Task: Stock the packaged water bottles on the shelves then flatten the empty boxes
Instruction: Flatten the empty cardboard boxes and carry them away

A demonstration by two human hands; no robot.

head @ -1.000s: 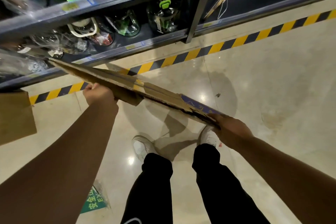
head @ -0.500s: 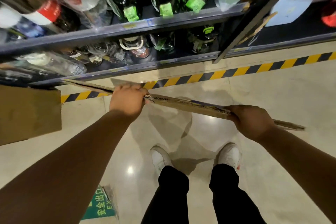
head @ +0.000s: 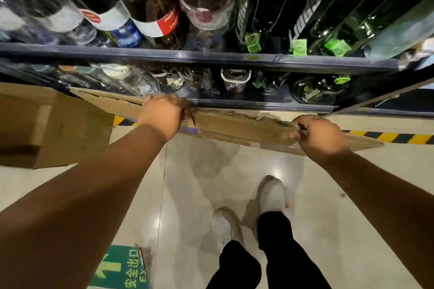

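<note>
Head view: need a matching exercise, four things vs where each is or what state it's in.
Things:
1. flattened box
2. upright box
3. green floor sign
4. hazard tape

Places/states:
A. stuck on the floor, bottom left
B. striped yellow and black along the shelf base
C. gripped by left hand and right hand
D. standing unflattened at far left

Pairs: 1-C, 2-D, 3-A, 4-B

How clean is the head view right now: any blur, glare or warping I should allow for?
Head view: the upper-shelf bottles are smeared by motion blur; the white shoes are soft too; ceiling-light glare spots sit on the glossy floor; the wide-angle lens bows the shelf edge; both hands and the flattened cardboard read fairly clearly.
</note>
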